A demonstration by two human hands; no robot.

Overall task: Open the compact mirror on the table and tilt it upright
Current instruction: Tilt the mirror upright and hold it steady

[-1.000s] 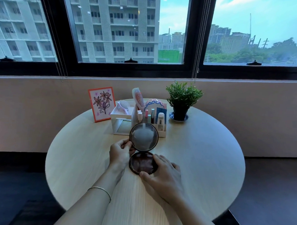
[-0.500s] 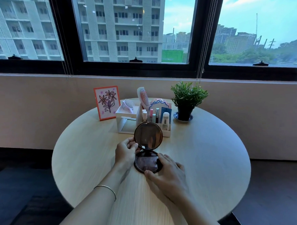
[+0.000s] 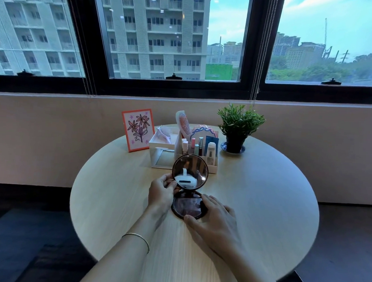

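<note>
A round dark-brown compact mirror [image 3: 189,172] stands open near the middle of the round wooden table [image 3: 263,199]. Its lid is tilted up almost vertical and reflects a white headset. Its base [image 3: 186,206] lies flat on the table. My left hand [image 3: 160,192] pinches the lid's left rim between thumb and fingers. My right hand [image 3: 213,224] rests on the base's right and near edge, with thumb and fingers pressing it down.
Just behind the mirror stands a white organizer [image 3: 159,149] with cosmetics and a comb. An orange-framed flower picture [image 3: 137,129] leans at the back left. A small potted plant [image 3: 238,127] sits on a saucer at the back right, below the window wall.
The lid has swung up from a backward lean to nearly vertical. Its reflection went from pale grey to the headset. Both hands kept their hold.
</note>
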